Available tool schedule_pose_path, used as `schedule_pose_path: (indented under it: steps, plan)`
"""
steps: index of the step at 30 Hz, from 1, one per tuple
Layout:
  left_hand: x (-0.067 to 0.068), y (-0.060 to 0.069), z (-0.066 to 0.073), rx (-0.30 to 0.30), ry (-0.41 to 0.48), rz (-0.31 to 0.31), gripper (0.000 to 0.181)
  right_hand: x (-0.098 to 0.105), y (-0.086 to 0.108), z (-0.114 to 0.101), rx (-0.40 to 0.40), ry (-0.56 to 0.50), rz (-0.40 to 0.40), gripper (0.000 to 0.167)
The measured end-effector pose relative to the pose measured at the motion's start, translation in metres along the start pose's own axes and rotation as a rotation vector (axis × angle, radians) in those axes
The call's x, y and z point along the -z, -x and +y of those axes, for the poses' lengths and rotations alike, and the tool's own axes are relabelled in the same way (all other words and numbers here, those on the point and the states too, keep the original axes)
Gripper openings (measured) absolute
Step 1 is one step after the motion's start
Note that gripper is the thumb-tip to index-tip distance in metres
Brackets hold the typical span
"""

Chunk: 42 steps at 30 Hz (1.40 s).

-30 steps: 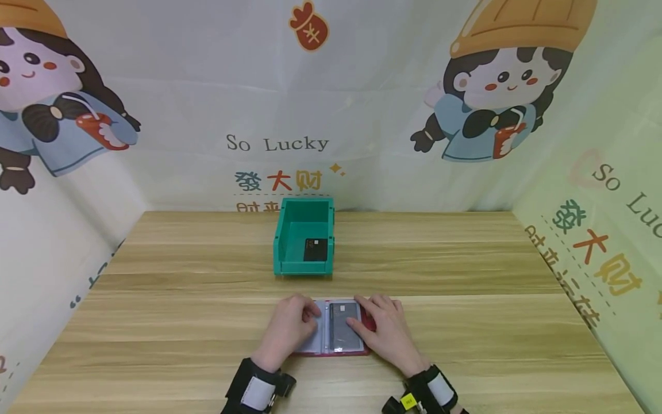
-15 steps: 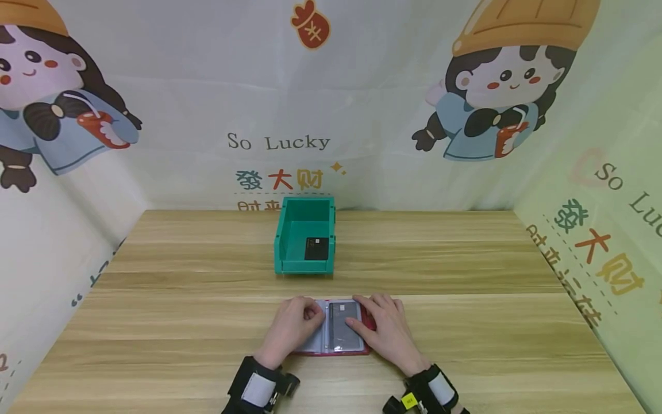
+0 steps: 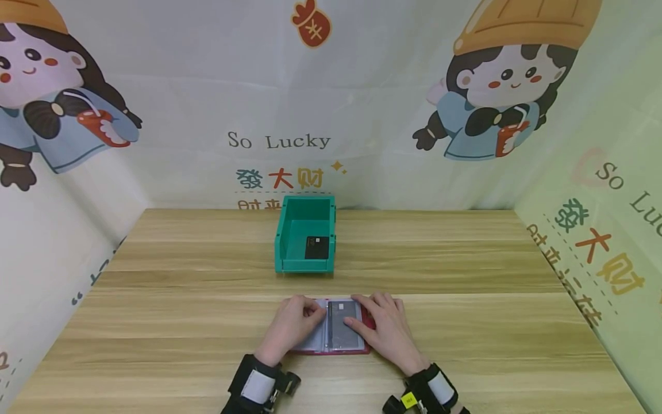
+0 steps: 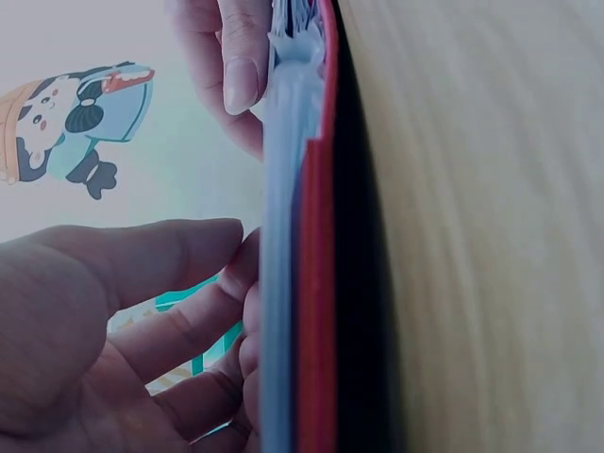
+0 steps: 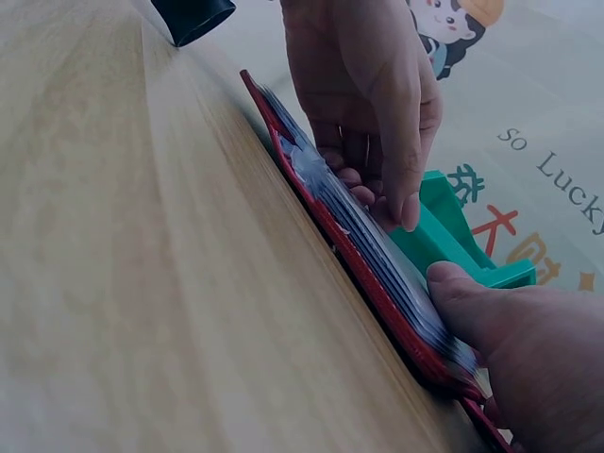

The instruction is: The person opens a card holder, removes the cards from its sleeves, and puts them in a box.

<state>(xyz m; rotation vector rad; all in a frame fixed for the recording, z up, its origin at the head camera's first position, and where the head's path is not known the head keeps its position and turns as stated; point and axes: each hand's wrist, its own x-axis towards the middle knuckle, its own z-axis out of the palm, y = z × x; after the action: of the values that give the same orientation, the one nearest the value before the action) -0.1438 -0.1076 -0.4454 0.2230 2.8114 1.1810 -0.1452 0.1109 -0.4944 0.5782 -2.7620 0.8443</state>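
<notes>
A red-covered card holder (image 3: pixel 327 342) with clear plastic sleeves lies spread on the table. A dark grey card (image 3: pixel 341 339) shows in its right-hand sleeve. My left hand (image 3: pixel 293 322) is over the left page near the spine, thumb tip against index finger and the other fingers curled. In the left wrist view nothing can be made out between that thumb (image 4: pixel 189 247) and finger. My right hand (image 3: pixel 385 328) holds the card holder's right side, its thumb (image 5: pixel 455 288) on the sleeves and its fingers at the cover's edge.
Behind the card holder stands a green bin (image 3: pixel 304 266), with a black card (image 3: pixel 317 248) inside. The wooden table (image 3: pixel 181 287) is bounded by printed cloth (image 3: pixel 377 144) at the back and sides. Each wrist wears a black strap with a camera.
My left hand has shifted slightly right towards the spine, its thumb and index finger drawing together. The right hand stays on the right page. The bin has not moved.
</notes>
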Motion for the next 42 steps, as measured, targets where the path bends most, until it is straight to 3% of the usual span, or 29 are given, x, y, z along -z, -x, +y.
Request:
schedule_pose_path:
  steps: [28,42]
  plan:
    - [-0.0083,0.0019,0.0006,0.011,0.031,0.004,0.024,-0.0008,0.0009,-0.0006,-0.015,-0.008,-0.011,0.046]
    - [-0.0083,0.0006,-0.0028,-0.016,0.025,0.009,0.026,0.0003,0.0002,-0.0016,-0.023,-0.014,-0.023,0.047]
